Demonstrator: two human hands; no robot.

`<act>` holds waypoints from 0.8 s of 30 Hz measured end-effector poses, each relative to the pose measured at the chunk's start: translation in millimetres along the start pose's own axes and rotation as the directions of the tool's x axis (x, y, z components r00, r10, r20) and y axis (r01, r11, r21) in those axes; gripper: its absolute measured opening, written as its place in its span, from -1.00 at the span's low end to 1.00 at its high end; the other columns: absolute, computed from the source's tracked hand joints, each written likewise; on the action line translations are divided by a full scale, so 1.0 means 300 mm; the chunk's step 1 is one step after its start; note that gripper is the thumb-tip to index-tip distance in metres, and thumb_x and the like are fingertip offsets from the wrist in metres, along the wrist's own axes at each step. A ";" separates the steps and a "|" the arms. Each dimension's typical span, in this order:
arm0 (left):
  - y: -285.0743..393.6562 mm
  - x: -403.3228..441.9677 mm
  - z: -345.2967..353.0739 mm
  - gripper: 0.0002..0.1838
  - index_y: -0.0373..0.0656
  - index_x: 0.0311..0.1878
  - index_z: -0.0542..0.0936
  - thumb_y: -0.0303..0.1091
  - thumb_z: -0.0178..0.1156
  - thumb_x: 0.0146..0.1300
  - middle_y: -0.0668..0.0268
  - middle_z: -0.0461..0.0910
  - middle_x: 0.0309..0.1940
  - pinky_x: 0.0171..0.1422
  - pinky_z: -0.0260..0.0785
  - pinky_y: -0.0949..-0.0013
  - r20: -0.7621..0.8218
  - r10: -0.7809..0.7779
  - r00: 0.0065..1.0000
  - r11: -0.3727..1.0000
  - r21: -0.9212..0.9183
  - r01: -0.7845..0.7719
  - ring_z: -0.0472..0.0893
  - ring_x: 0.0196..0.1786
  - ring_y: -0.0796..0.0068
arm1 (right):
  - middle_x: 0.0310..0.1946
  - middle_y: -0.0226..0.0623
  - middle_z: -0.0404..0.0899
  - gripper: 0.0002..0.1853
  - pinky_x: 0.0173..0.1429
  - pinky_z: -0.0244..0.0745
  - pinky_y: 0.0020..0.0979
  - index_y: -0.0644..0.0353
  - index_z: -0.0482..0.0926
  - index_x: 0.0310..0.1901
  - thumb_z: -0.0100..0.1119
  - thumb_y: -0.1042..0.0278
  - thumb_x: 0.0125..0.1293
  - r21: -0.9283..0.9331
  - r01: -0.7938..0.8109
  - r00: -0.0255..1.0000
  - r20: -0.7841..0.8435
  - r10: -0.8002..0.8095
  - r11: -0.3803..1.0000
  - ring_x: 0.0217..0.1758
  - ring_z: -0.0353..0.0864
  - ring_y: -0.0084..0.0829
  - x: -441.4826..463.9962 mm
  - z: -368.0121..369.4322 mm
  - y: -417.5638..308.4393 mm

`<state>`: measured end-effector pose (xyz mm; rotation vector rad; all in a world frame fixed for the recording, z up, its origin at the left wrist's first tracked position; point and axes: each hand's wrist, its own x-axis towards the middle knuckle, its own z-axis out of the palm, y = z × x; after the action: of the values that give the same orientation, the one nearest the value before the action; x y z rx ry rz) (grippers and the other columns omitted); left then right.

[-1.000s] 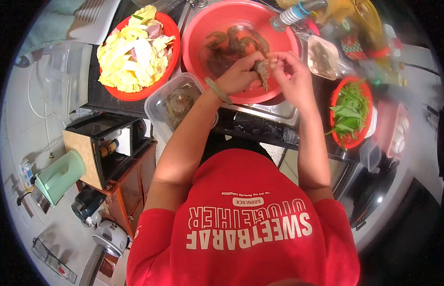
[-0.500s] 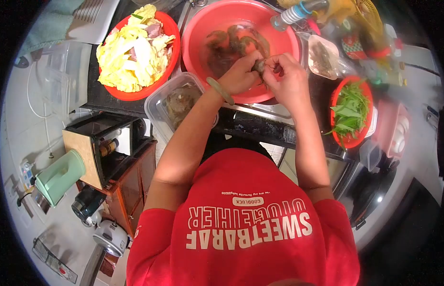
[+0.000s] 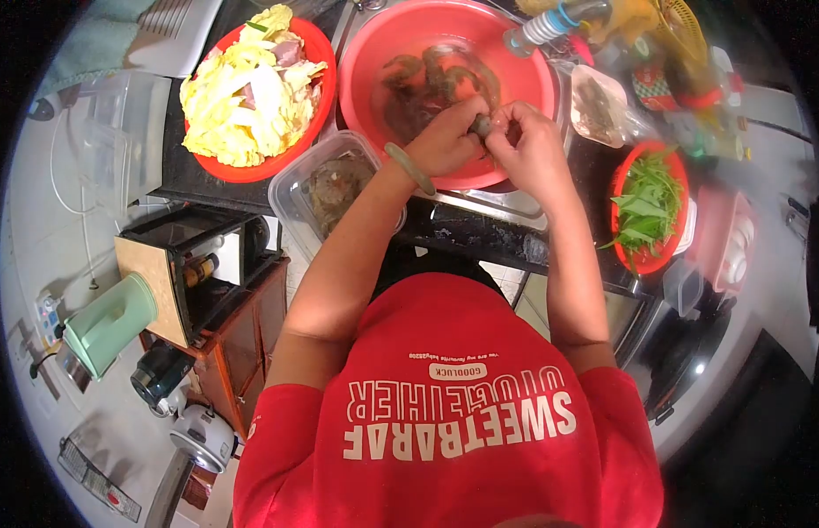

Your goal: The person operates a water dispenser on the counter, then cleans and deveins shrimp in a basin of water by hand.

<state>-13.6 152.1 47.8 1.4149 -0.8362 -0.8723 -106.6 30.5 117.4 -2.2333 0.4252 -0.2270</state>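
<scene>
My left hand, with a jade-coloured bangle at its wrist, is closed around a small grey shrimp. Against it, the thumb and fingers of my right hand pinch at the shrimp's near end; the exact grip is partly hidden. Both hands are over the near side of a large pink basin. Dark whole shrimp lie in the water inside. Left of the basin, a clear plastic tub contains more greyish shrimp.
Torn cabbage leaves fill a red basket at the left. A faucet reaches over the basin's far right rim. To the right are a white tray in plastic wrap and a red basket of green leaves.
Both hands stay together over the basin with the shrimp between them. The right fingers have shifted slightly and are more curled; the shrimp has turned a little.
</scene>
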 end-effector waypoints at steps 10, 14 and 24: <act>0.038 -0.014 -0.004 -0.74 -0.18 -0.17 0.35 -0.65 0.05 0.06 0.40 0.38 -0.41 -0.24 0.30 0.48 -0.009 0.006 1.000 1.000 -0.001 -0.006 0.38 -0.31 0.62 | -0.50 -0.34 0.49 -0.86 -0.38 0.38 -0.52 0.32 0.55 -0.30 0.22 0.47 0.09 0.227 -0.127 0.991 -0.015 0.134 0.966 -0.51 0.43 -0.58 -0.013 -0.009 0.034; 0.011 -0.005 0.002 -0.77 -0.21 -0.19 0.35 -0.63 0.06 0.07 0.37 0.39 -0.40 -0.23 0.31 0.45 -0.015 0.070 0.997 0.996 0.065 -0.068 0.39 -0.31 0.59 | -0.49 -0.31 0.50 -0.85 -0.36 0.42 -0.50 0.31 0.56 -0.30 0.25 0.49 0.07 0.103 -0.020 0.999 -0.039 0.024 0.995 -0.50 0.47 -0.55 -0.021 -0.012 -0.016; 0.037 -0.011 0.012 -0.77 -0.31 -0.21 0.37 -0.58 0.03 -0.01 -0.03 0.47 -0.33 -0.11 0.32 0.14 -0.027 0.090 0.996 0.971 0.223 -0.082 0.50 -0.22 -0.01 | -0.50 -0.25 0.51 -0.85 -0.35 0.45 -0.46 0.34 0.53 -0.35 0.23 0.49 0.03 0.075 -0.071 0.997 0.039 0.068 0.995 -0.50 0.51 -0.47 -0.013 -0.008 0.006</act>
<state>-18.3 153.0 59.0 1.5715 -0.9830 -0.7004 -111.3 29.1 117.3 -2.1405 0.4663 -0.1624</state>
